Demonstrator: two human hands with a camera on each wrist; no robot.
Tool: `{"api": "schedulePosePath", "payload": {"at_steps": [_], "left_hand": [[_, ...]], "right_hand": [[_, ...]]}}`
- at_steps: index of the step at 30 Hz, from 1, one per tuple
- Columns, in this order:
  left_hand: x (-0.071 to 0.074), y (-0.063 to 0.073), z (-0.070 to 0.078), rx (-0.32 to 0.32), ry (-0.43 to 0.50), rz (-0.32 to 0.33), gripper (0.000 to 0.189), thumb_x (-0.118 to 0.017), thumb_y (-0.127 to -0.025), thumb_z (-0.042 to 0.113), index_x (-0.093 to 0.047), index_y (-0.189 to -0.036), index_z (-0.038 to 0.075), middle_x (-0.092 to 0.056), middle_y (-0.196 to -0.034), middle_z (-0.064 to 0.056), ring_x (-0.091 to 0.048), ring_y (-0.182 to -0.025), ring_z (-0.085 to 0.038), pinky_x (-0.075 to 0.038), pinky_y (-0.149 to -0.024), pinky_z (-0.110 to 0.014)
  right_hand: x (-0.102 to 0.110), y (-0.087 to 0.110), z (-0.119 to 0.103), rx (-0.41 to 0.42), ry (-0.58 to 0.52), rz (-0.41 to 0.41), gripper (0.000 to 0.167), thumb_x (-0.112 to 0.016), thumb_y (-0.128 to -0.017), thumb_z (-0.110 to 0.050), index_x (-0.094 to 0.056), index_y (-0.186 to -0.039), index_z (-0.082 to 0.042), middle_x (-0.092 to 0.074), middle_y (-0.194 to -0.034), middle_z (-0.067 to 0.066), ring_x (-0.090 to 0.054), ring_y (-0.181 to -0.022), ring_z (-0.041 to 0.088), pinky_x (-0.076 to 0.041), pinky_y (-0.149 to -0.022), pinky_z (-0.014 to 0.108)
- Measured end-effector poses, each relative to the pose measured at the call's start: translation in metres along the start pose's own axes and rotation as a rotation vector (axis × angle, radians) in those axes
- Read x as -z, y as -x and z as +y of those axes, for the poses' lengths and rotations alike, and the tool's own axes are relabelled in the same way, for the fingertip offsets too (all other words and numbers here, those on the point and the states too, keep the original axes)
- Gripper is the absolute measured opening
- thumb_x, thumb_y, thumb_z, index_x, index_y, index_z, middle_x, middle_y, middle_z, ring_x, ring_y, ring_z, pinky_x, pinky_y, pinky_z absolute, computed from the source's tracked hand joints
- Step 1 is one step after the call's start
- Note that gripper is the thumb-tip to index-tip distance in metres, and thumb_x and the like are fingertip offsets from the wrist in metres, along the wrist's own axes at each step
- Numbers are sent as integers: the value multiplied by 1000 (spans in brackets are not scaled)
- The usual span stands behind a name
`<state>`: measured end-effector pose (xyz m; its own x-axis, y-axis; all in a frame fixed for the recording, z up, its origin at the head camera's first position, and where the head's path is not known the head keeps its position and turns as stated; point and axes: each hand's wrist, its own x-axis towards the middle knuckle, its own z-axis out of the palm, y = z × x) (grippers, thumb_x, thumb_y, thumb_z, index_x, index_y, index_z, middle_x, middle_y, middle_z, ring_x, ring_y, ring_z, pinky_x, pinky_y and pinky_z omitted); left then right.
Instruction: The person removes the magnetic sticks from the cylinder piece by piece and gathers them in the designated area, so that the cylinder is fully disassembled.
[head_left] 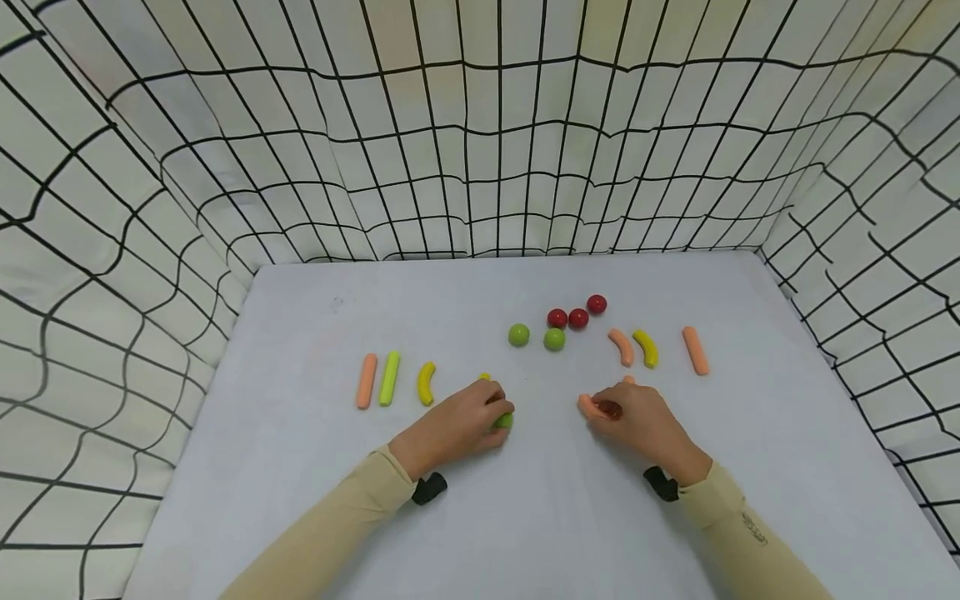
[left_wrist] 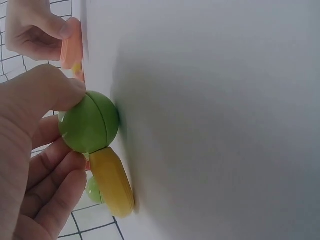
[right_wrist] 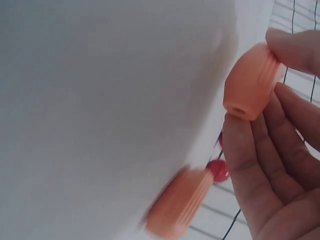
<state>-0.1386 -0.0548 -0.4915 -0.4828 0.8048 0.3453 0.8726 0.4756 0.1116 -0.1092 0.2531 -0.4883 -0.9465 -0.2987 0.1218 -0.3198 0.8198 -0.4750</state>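
My left hand [head_left: 463, 419] pinches a glossy green ball [left_wrist: 90, 122] between thumb and fingers, close over the white table. Right at the ball in the left wrist view is a yellow curved piece [left_wrist: 112, 182], mostly hidden behind the hand in the head view. Over to the right, my right hand [head_left: 647, 423] pinches a ridged orange piece [right_wrist: 252, 82] with thumb and fingertips; one end shows a small hole. A second ridged orange piece [right_wrist: 180, 205] lies just beyond that hand, largely covered by it from above.
Green balls [head_left: 518, 335] and several red balls [head_left: 578, 318] sit at the back centre. On the left lie an orange stick [head_left: 366, 381], a lime stick [head_left: 389, 377] and a yellow curved piece [head_left: 426, 383]. Orange and yellow pieces [head_left: 646, 348] lie back right. Black netting [head_left: 480, 175] borders the table.
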Motion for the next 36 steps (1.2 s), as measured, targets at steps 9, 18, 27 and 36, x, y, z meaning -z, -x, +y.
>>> {"api": "schedulePosePath", "payload": {"at_steps": [9, 18, 27, 36], "left_hand": [[-5, -8, 5, -3, 41, 7, 18, -79, -90, 20, -75, -104, 9, -64, -97, -1, -57, -84, -9, -53, -74, -14], [-9, -14, 10, 17, 32, -6, 21, -78, -92, 26, -76, -106, 11, -65, -97, 0, -58, -83, -7, -53, -73, -13], [-6, -10, 4, 6, 27, 0, 34, -81, -90, 33, -75, -112, 8, -67, -103, -1, -61, -91, -10, -56, -79, -15], [2, 3, -6, -5, 17, 43, 33, -83, -88, 32, -77, -110, 8, -69, -103, -3, -65, -92, -12, -58, -81, -16]], "right_hand": [[11, 11, 12, -119, 24, 38, 5, -80, -88, -16, -80, -89, -11, -68, -73, -6, -55, -69, 5, -50, -65, 21], [10, 10, 14, -82, 77, 76, 14, -80, -89, -16, -74, -76, -14, -58, -65, -7, -47, -63, 5, -44, -60, 19], [16, 10, 5, -12, 126, 145, 9, -82, -87, -14, -74, -85, -8, -59, -68, -2, -50, -65, 8, -44, -59, 20], [2, 0, -35, 16, 5, 14, 32, -88, -81, -16, -78, -109, -5, -76, -93, 4, -67, -81, 13, -59, -71, 25]]}}
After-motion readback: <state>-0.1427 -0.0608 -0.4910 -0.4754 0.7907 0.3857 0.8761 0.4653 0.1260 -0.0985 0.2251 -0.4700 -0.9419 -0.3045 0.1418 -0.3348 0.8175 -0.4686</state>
